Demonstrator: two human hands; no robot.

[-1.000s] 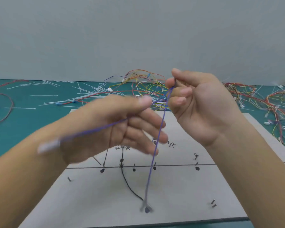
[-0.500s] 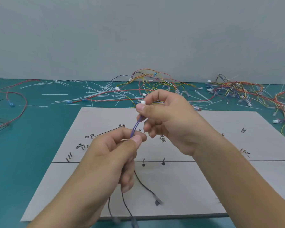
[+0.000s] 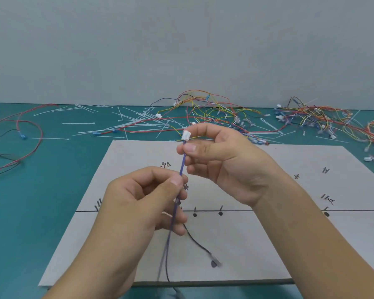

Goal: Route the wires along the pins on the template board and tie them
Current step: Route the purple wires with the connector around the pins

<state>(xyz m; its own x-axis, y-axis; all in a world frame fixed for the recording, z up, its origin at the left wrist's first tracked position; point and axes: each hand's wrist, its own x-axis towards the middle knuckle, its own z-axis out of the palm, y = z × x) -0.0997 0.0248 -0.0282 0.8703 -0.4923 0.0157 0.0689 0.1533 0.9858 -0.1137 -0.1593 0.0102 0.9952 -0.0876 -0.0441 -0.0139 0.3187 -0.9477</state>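
A grey template board (image 3: 257,251) with small pins and handwritten marks lies in front of me. My right hand (image 3: 220,162) pinches a purple wire (image 3: 183,162) just below its white connector (image 3: 186,135). Lower down, my left hand (image 3: 147,203) pinches the same wire between thumb and forefinger. The wire runs taut between the two hands, above the board. Its blurred tail hangs down past the board's front edge. A black wire (image 3: 198,241) trails from under my left hand across the board to a terminal (image 3: 214,260).
Loose white cable ties (image 3: 136,124) are scattered on the teal table (image 3: 41,190) behind the board. Tangled coloured wire bundles (image 3: 220,113) lie at the back centre and right (image 3: 333,124). Red and black wires (image 3: 20,145) lie at the left.
Both hands have come down and closer together. The right hand now holds the wire at the white connector. The left hand has slid along the wire, and its tail hangs below.
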